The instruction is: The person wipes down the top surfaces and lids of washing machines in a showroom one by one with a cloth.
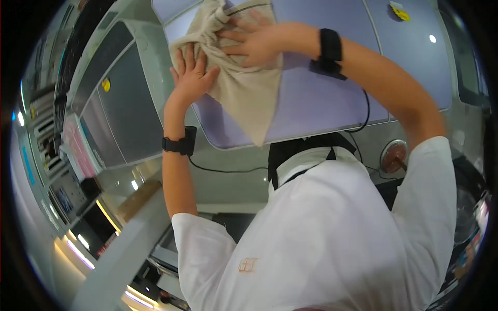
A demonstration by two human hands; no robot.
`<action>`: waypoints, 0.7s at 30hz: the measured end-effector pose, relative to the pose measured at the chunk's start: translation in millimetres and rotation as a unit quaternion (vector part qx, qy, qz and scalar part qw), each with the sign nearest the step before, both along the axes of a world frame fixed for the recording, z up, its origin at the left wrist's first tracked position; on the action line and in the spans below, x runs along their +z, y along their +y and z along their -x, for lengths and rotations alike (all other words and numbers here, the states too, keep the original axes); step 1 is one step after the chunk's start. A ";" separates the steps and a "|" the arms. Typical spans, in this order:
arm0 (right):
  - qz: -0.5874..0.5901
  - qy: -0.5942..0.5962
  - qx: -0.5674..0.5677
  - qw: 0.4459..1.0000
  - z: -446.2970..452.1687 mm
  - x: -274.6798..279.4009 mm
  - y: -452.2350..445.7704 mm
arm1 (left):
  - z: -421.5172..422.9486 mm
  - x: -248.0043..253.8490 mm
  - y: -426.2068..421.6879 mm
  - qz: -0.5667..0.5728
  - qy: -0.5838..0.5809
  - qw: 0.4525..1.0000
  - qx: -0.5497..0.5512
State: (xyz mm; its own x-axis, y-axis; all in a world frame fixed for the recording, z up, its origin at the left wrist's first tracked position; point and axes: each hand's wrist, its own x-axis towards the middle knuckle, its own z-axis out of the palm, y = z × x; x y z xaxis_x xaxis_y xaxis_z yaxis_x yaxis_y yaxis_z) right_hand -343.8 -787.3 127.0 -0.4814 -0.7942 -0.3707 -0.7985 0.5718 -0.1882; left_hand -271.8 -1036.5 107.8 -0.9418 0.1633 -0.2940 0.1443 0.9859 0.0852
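Observation:
A beige cloth (249, 98) lies rumpled on the light purple tabletop (321, 109), with one corner hanging at the near edge. My left hand (194, 78) rests on the cloth's left part, its fingers spread. On the upper part of the cloth lies my right hand (254, 41), fingers apart and slightly blurred. Between the two hands the cloth is bunched into a twisted fold. Each wrist wears a black band with a cable.
A yellow item (400, 12) sits at the tabletop's far right. Left of the table stands a grey-topped surface (127, 78) with a yellow piece on it and a pink-and-white box (80, 147) beside it. A round stool-like object (394, 155) is below right.

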 end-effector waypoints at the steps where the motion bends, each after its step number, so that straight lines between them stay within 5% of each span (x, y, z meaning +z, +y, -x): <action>1: 0.006 0.002 -0.026 1.000 5.9 0.3 -9.5 | 13.3 0.4 -0.4 0.012 0.024 1.000 0.003; 3: 0.042 0.021 -0.075 0.996 13.0 -6.2 -25.8 | 30.8 -5.8 -3.2 0.094 0.085 0.992 -0.029; 7: 0.061 0.034 -0.140 0.988 6.0 -3.7 -32.8 | 45.4 -10.1 -5.8 -0.037 0.086 0.996 -0.009; 14: 0.205 0.173 -0.199 0.943 -40.6 -36.3 -30.1 | 38.8 -16.0 -20.2 -0.014 0.124 0.984 -0.126; 21: 0.249 0.140 -0.283 0.916 -162.7 -50.5 -28.3 | -72.6 3.7 5.9 -0.022 0.075 0.980 -0.183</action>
State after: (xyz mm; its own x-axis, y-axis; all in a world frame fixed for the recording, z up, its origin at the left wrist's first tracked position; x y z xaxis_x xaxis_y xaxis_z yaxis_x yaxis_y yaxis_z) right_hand -181.1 -815.7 76.5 -0.8887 -0.4256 0.1705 -0.4580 0.8076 -0.3715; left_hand -199.2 -1030.6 111.5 -0.8501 0.5072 -0.1419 0.5013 0.8618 0.0769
